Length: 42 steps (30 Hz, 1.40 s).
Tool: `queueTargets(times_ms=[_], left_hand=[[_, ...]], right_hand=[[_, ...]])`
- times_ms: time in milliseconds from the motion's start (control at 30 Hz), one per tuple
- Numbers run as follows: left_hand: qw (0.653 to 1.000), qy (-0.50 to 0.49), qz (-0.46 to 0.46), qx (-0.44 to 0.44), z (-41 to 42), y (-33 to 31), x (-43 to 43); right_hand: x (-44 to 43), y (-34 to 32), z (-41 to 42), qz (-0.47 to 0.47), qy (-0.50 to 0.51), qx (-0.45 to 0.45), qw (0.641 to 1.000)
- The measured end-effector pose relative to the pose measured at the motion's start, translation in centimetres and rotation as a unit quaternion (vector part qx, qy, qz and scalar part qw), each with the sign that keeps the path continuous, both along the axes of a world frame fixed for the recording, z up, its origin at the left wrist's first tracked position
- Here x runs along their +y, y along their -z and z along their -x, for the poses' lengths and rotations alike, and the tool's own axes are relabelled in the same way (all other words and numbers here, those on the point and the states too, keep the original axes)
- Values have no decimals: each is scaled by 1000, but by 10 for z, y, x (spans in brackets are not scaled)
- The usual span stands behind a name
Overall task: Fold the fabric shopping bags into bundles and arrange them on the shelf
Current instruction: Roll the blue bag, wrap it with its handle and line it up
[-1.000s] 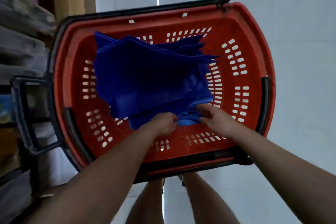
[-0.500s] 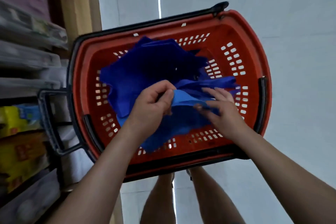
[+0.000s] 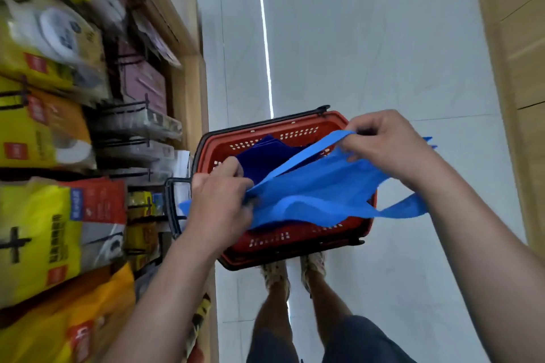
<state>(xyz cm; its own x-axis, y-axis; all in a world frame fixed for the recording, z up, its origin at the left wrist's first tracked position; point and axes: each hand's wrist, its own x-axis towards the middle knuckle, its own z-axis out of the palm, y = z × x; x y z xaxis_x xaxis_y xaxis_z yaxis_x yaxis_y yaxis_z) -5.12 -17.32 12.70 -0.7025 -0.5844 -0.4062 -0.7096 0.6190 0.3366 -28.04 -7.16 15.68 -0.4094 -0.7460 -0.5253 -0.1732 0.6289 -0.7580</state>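
Head view. We see both hands raised over a red basket [image 3: 283,242], each closed on the same light blue fabric bag [image 3: 318,194]. The left hand [image 3: 219,200] has its fingers curled round one end of the bag, and a small corner of cloth shows beyond its outer edge. The right hand [image 3: 389,147] pinches the bag's upper edge where a strap [image 3: 306,155] joins, thumb against bent fingers; we cannot tell how much cloth lies inside that pinch. Between the two grips the bag is stretched roughly flat, and a second strap [image 3: 407,208] trails out beneath the right wrist. Directly below the held bag, inside the basket, lies a pile of dark blue bags [image 3: 265,156], apart from both hands. On the outer side of the left hand stands a shelf [image 3: 185,91] of yellow and orange packets [image 3: 38,233]. Beneath the grips we see the person's shoes [image 3: 314,264] on a pale tiled floor [image 3: 383,53], close to the basket.
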Motion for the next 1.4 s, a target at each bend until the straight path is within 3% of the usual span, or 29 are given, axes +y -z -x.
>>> queueTargets(times_ms=[100, 167, 233, 267, 333, 367, 433, 467, 567, 600, 667, 700, 767, 833, 900, 967, 1033, 1133, 1200, 1300, 1400], left_hand=[[977, -137, -151, 66, -11, -39, 1], [894, -286, -318, 133, -15, -66, 6], [784, -427, -393, 220, -15, -88, 19], [747, -466, -400, 255, -13, -99, 26], [688, -508, -412, 314, -4, -119, 47], [661, -521, -421, 339, 3, -129, 57], [619, -540, -430, 376, 21, -150, 74], [596, -546, -439, 393, 29, -160, 80], [533, -526, -489, 447, 37, -181, 92], [540, -495, -500, 461, 34, -187, 95], [616, -431, -447, 485, 23, -200, 104], [673, -406, -373, 493, 16, -207, 108], [778, -390, -131, 474, 3, -227, 114], [851, -305, 100, 415, -12, -238, 120], [910, -199, 151, 330, -15, -252, 130], [929, -198, 114, 290, -16, -256, 140], [889, -294, 61, 345, -24, -259, 149], [812, -427, 97, 386, -63, -259, 168], [764, -493, 122, 398, -96, -262, 189], [660, -598, 151, 430, -148, -264, 228], [555, -677, 190, 445, -201, -258, 281]], right_hand=[[12, -54, 6, 102, 52, -17, 993], [28, -85, 13, 205, 185, 16, 961], [50, -110, 16, 250, 300, 50, 919], [62, -122, 13, 238, 308, 47, 920], [84, -138, -6, 155, 192, -19, 969], [90, -145, -24, 108, 82, -71, 988], [98, -148, -62, 46, -132, -100, 985], [100, -145, -75, 58, -182, -54, 980], [92, -143, -73, 205, -73, 137, 966], [90, -150, -63, 213, -41, 165, 962], [81, -168, -38, 174, -37, 175, 968], [76, -179, -26, 147, -66, 190, 969], [66, -203, -7, 102, -148, 221, 959], [56, -230, -2, 81, -260, 247, 930], [46, -253, -14, 78, -384, 285, 875], [40, -269, -39, 101, -488, 308, 811], [39, -277, -65, 134, -530, 287, 787], [38, -282, -91, 139, -527, 217, 810], [37, -279, -107, 120, -578, 249, 768], [40, -271, -140, 113, -631, 329, 693], [47, -263, -181, 135, -649, 345, 665]])
